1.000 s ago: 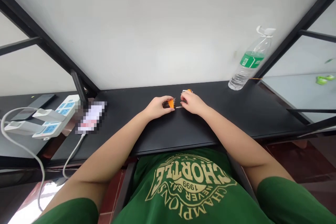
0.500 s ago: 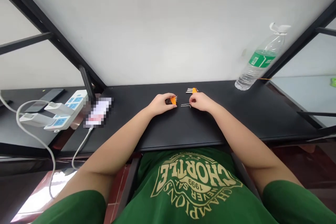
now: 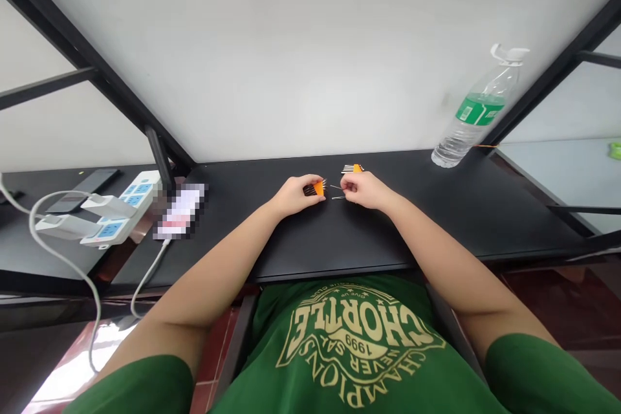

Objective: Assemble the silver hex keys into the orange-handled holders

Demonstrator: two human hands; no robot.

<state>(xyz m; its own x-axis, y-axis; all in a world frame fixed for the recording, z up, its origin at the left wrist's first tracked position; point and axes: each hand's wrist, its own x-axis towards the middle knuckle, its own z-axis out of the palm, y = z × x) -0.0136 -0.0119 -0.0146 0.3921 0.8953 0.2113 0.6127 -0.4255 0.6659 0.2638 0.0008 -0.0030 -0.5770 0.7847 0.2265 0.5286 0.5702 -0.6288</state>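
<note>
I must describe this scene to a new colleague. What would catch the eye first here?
At the middle of the black desk, the left hand closes on an orange holder of metal keys and the right hand pinches a thin metal key beside it. A clear water bottle with a green label stands far right; a white power strip lies at the left.

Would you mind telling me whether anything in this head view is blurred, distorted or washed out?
In the head view, a pixelated patch masks something beside the power strip; the wide lens leans the water bottle and splays the black frame bars; glare whitens the floor at bottom left.
</note>
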